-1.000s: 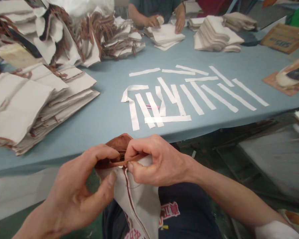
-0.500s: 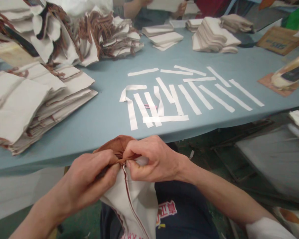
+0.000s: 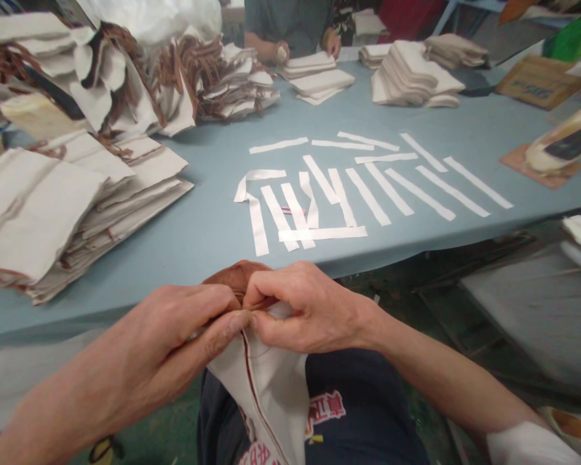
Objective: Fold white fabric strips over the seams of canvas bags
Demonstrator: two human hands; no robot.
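Note:
A cream fabric piece [image 3: 278, 381] with brown trim and a dark brown seam line hangs over my lap, pinched at its top by both hands. My left hand [image 3: 184, 329] is closed on the gathered brown edge, thumb and forefinger together. Right beside it, my right hand [image 3: 305, 307] pinches the same edge, its fingertips touching those of the left. Brown cloth [image 3: 237, 276] bulges up behind the fingers. Pink-red lettering shows at the lower end of the fabric. The exact spot between the fingertips is hidden.
Several white strips [image 3: 368, 197] lie across the blue-green tabletop [image 3: 198, 239]. Folded cream pieces [image 3: 43, 206] are stacked at left, with a heap of brown-trimmed ones [image 3: 188, 77] behind. A cardboard box [image 3: 540, 81] stands at right. Across the table sits a person [image 3: 290, 29].
My left hand has shifted slightly right and its thumb now lies over the pinched spot. The person opposite has lowered their hands to the table, putting down a cream sheet.

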